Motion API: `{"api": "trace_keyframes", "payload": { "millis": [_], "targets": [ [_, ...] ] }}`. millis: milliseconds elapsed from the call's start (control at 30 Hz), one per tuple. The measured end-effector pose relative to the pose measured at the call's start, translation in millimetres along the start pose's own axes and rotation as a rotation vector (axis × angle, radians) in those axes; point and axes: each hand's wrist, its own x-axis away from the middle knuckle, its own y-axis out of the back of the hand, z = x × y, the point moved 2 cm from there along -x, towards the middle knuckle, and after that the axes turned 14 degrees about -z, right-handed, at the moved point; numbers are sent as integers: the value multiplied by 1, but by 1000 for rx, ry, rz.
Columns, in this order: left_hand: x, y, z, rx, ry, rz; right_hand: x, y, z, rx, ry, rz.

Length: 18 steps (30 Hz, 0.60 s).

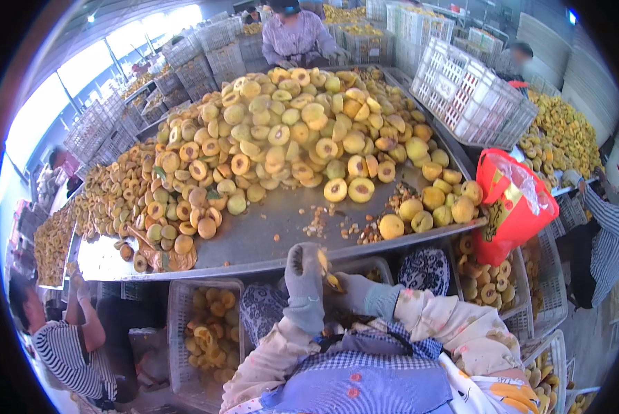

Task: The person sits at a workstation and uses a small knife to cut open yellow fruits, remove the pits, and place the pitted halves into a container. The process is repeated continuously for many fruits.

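Both my hands wear grey gloves and meet just past the near edge of the metal table. My left hand (304, 276) is closed with its fingers curled. A yellow peach piece (323, 261) shows edge-on against its right side. My right hand (361, 292) reaches in from the right, closed, with its fingertips at a second yellow bit (334, 282); whatever else it grips is hidden. A big heap of yellow peaches (282, 131), many halved with pits showing, covers the metal table (268, 224) in front of me.
Loose pits (316, 222) lie scattered on the table. A red bag (513, 207) hangs at the right corner. Crates of cut peaches stand below: a left crate (178, 331) and a right crate (523, 283). A white crate (454, 90) leans beyond. Co-workers sit left, right and opposite.
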Motion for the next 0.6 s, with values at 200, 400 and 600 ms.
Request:
{"api": "trace_keyframes", "payload": {
  "millis": [200,400,600],
  "targets": [
    [5,-3,-5,-61,-39,1,-7,-13,-13,-141,351,-26],
    [-4,12,-19,-347,50,529,11,3,-17,-836,-508,728],
    [-6,11,-28,-569,60,993,29,2,-16,-1067,-690,1199]
  ]
}}
